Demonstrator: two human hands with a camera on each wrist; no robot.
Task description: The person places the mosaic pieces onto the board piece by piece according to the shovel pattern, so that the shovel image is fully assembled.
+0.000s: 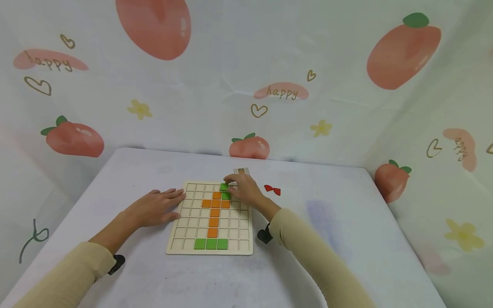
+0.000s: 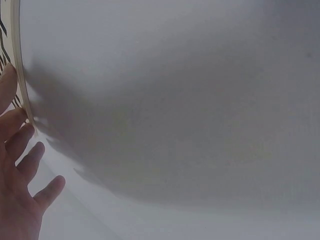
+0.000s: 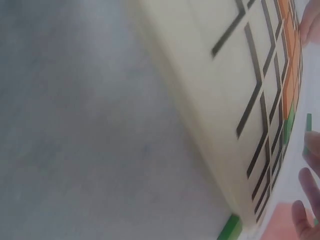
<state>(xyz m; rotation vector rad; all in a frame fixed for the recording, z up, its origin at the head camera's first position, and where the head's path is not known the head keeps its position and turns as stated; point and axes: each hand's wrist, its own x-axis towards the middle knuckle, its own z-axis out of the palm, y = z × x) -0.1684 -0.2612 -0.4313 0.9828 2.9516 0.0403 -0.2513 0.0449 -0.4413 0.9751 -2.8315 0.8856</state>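
A pale wooden grid board (image 1: 188,231) lies on the table, with orange tiles (image 1: 214,212) in a column and a short crossing row, and green tiles (image 1: 211,244) in the bottom row. One green tile (image 1: 226,196) sits near the top. My left hand (image 1: 155,207) rests its fairly straight fingers along the board's left edge; in the left wrist view the fingers (image 2: 17,140) are spread beside that edge. Over the top row, my right hand (image 1: 246,190) pinches a green tile (image 3: 308,122) between its fingertips. That hand hides part of the board's upper right.
Behind the right hand lies a small card (image 1: 241,171) with a printed grid. A red bow-shaped piece (image 1: 272,189) is to the right of the board. Another green piece (image 3: 230,227) shows by the board's corner. A patterned cloth (image 1: 215,102) hangs behind the table.
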